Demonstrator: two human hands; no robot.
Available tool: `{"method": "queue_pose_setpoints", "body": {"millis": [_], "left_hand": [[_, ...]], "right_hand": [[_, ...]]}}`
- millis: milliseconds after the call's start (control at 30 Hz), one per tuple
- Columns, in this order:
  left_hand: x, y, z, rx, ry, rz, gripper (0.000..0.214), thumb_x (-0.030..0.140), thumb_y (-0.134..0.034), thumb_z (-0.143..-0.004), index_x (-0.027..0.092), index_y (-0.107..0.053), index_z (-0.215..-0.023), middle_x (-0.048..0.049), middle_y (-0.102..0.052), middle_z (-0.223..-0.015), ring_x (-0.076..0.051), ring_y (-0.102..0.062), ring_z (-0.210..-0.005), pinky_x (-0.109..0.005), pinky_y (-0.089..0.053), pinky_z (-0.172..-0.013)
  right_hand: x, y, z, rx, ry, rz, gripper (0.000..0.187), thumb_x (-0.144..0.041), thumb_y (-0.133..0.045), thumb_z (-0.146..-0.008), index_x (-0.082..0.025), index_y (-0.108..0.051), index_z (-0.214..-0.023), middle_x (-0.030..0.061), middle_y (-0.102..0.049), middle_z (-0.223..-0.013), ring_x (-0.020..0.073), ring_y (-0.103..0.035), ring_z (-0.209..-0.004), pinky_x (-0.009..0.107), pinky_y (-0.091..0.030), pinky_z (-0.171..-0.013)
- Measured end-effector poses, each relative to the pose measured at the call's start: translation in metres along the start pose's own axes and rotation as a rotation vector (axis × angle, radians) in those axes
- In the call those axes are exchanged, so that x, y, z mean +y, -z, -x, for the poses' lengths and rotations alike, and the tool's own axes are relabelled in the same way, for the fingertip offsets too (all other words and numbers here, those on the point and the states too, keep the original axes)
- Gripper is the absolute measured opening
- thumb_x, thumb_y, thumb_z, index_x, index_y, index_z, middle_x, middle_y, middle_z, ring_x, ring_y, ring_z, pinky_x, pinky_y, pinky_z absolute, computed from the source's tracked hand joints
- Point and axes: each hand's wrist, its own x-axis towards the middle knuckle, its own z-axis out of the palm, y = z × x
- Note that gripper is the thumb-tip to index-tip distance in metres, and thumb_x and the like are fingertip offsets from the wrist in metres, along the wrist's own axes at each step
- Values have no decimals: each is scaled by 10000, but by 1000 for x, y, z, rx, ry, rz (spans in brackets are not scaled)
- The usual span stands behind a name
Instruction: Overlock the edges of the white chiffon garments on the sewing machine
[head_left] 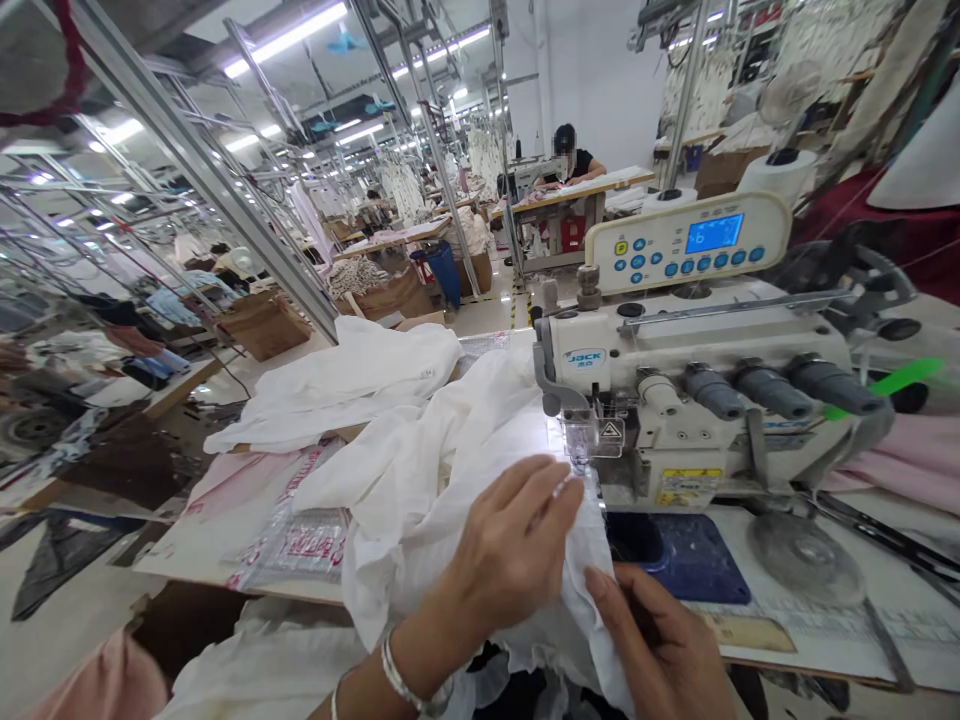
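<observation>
Crumpled, thin white fabric (450,500) gathered up to the presser foot (581,440) of a JACK sewing machine (697,380), left hand (510,545) spread flat on it, right hand (652,640) pinching its edge

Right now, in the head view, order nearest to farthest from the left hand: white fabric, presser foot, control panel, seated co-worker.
Left hand:
1. White fabric, under the palm
2. Presser foot, ahead right
3. Control panel, above the machine
4. Seated co-worker, far ahead

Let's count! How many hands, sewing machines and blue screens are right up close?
Hands: 2 (left hand, right hand)
Sewing machines: 1 (JACK sewing machine)
Blue screens: 1 (blue screen)
Total: 4
</observation>
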Motion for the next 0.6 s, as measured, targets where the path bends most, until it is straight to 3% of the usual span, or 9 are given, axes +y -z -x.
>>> {"method": "queue_pose_setpoints", "body": {"millis": [133,367,600], "left_hand": [[8,1,10,-32,-17,40,290,-2,-405,-846,80,-601,-1042,-129,-662,-1020,-236,-600,-1077,-418,-573,-915],[-23,-6,-2,-66,35,149,327,-7,-354,-885,142,-598,-1045,-94,-663,-1054,-196,-588,-1133,-405,-557,-955],[3,6,6,-65,-46,29,288,10,-400,-865,66,-586,-1079,-149,-654,-1055,-252,-584,-1118,-439,-566,-928]], "right_hand": [[6,2,3,-7,-1,14,377,-493,-602,-828,-179,-603,-620,-11,-516,-578,122,-431,-555,187,-378,-492],[-1,-2,-7,18,23,7,358,-494,-584,-846,-186,-601,-664,-18,-534,-587,120,-424,-561,178,-364,-478],[1,0,-1,11,30,-16,366,-476,-596,-841,-187,-621,-618,-13,-564,-581,120,-474,-553,172,-404,-509]]}}
